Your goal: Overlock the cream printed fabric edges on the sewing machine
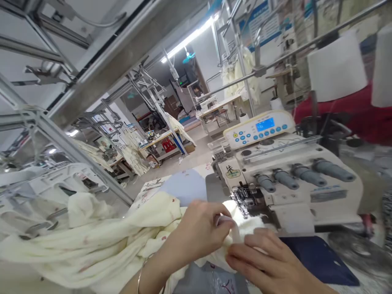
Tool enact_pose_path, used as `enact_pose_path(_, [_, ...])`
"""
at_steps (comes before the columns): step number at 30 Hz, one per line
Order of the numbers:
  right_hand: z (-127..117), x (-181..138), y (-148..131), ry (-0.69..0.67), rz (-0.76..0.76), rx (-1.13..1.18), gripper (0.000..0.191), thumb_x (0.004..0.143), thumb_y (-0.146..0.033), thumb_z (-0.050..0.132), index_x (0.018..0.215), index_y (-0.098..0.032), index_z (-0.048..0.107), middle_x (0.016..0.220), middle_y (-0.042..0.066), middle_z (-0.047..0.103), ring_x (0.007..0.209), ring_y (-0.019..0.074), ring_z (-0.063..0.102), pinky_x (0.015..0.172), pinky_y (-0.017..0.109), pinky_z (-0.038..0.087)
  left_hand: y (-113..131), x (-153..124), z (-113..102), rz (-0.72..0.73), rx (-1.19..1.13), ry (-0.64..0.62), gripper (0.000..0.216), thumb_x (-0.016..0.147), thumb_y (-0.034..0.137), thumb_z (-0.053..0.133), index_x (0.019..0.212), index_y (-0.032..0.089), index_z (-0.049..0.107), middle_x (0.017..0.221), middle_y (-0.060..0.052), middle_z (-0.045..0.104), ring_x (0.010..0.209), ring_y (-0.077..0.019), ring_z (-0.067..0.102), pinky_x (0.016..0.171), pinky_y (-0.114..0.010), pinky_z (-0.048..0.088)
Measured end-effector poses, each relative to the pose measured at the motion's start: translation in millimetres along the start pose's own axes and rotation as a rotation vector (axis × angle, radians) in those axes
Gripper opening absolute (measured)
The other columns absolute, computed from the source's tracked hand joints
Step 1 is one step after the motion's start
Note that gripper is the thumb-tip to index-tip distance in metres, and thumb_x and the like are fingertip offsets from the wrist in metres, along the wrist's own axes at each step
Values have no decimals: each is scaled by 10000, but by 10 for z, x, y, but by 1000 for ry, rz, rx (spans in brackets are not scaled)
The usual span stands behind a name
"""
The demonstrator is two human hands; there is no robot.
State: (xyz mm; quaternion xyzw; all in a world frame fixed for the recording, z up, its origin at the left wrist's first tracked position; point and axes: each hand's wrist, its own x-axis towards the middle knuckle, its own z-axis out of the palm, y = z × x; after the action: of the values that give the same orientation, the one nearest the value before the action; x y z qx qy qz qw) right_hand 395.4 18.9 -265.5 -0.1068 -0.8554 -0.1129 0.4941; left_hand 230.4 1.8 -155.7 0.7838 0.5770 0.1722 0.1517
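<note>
A cream fabric [101, 241] with small printed marks lies bunched across the table in front of a white overlock sewing machine [294, 179]. My left hand [199, 232] is curled and pinches the fabric's edge just before the presser foot [245, 198]. My right hand [263, 261] lies close beside it with fingers pressed on the same edge of cloth. A thin bracelet shows on my left wrist.
The machine's control panel [260, 128] with a blue display sits on top. White thread cones [337, 65] stand at the upper right on a rack. A dark blue mat [321, 257] lies right of my hands. Metal rails, other sewing tables and hanging cream cloth fill the workshop behind.
</note>
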Motion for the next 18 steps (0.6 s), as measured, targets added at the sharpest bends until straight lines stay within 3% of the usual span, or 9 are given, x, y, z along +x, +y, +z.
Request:
enact_pose_path(3, [78,15,15,20,-54,-58,435,970,-72,252,996,-168,675,956,15,710,840,152,638,814,318,486,-78,159,22,35,11,5,164,814,165,623,784,218,775,592,13,675,534,-109,550,619,-213,417])
enact_pose_path(6, [115,-233,141,34,-77,-61,377,984,-161,305,1120,-157,657,1059,40,695,975,175,631,933,329,481,-231,300,51,-27,-155,-93,156,832,244,621,812,203,770,640,2,685,547,-123,598,576,-201,435])
enact_pose_path(8, [135,-435,251,26,74,-42,332,947,-195,462,1249,-198,601,1131,13,672,1040,168,617,937,299,509,-344,390,84,-68,-264,-177,188,828,318,637,851,181,764,630,10,658,548,-119,595,550,-190,425])
enact_pose_path(10, [154,-571,333,30,237,30,349,941,-214,497,1278,-241,583,1145,6,661,1032,160,617,870,272,549,-432,479,141,-70,-285,-200,204,806,341,659,797,163,757,585,32,599,538,-96,527,526,-182,372])
enact_pose_path(12, [166,-623,375,74,315,85,330,947,-229,489,1259,-252,592,1119,8,665,999,156,615,807,251,569,-471,550,218,-84,-245,-176,238,769,341,683,628,150,698,494,58,453,512,-74,382,486,-192,276])
enact_pose_path(15, [168,-650,401,63,294,88,321,917,-225,547,1232,-228,605,1110,18,663,981,153,598,799,227,569,-445,582,344,-133,-156,-105,382,727,298,681,440,156,472,476,66,263,522,-78,219,470,-227,182])
enact_pose_path(18, [144,-736,438,-34,207,54,378,885,-214,576,1262,-223,595,1155,17,643,1013,166,584,868,249,554,-383,524,452,-118,-76,26,359,712,202,627,451,159,384,494,59,316,518,-79,259,500,-238,209])
